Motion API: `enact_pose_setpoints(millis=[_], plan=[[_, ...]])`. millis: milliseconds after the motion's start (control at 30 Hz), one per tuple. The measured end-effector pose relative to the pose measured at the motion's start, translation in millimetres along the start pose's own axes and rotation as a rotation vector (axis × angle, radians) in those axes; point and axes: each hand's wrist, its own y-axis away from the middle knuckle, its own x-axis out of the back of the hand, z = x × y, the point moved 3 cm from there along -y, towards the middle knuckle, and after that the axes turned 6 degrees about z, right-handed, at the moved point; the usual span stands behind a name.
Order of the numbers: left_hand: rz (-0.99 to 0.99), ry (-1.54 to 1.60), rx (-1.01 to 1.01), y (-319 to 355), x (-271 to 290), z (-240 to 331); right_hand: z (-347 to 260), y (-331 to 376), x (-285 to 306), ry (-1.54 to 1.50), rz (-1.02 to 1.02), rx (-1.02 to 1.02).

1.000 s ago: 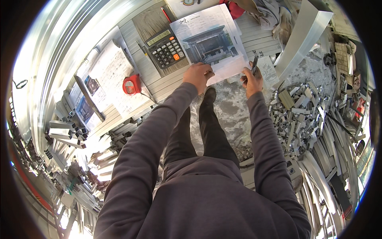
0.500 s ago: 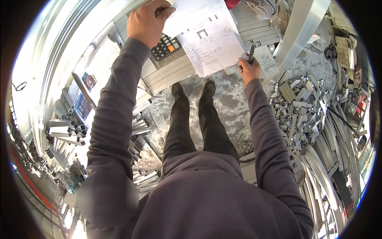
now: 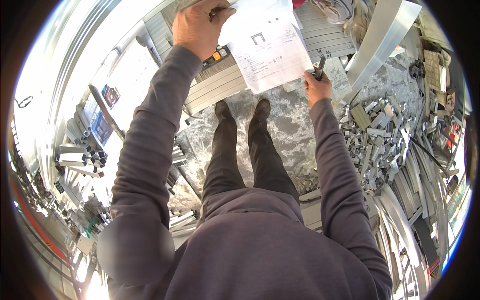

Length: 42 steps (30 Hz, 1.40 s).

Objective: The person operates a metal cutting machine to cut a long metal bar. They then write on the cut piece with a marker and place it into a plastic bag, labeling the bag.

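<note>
Two or more overlapping white paper sheets [image 3: 274, 56], with a small drawn frame and handwriting, are held over a grey slatted surface. My left hand [image 3: 201, 29] is closed in a pinch at their upper left edge. At the lower right corner, my right hand [image 3: 318, 89] is closed round a dark pen [image 3: 320, 66] that points upward, its fingertips against the paper's edge. A black calculator [image 3: 216, 55] with orange keys lies below my left hand, mostly covered by hand and paper.
Slatted grey panels [image 3: 215, 87] lie beneath the paper. A long metal profile [image 3: 382, 42] slants up at the right. Metal offcuts [image 3: 372, 132] heap on the floor to the right, beside long bent strips [image 3: 405, 220]. Square tubes [image 3: 82, 157] are stacked at the left.
My left hand has shifted right, and the sheets have moved slightly right with it. More of the calculator is now covered. My right hand has moved slightly to the right with the pen.
</note>
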Motion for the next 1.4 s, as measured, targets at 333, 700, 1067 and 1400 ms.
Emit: enact_pose_setpoints(millis=[333, 700, 1067, 1400], plan=[[0.021, -0.058, 0.022, 5.6, -5.3, 5.7, 7.5, 3.3, 3.8, -0.013, -0.017, -0.01], [0.022, -0.073, -0.011, 7.5, -8.1, 1.2, 11.3, 2.7, 4.2, -0.004, 0.01, -0.011], [0.027, -0.042, 0.01, 10.4, -10.5, -2.7, 12.9, 4.4, 2.3, -0.043, -0.002, -0.012], [0.019, -0.023, 0.022, 13.3, -13.3, -7.4, 11.8, 6.9, -0.1, -0.045, 0.017, -0.034]])
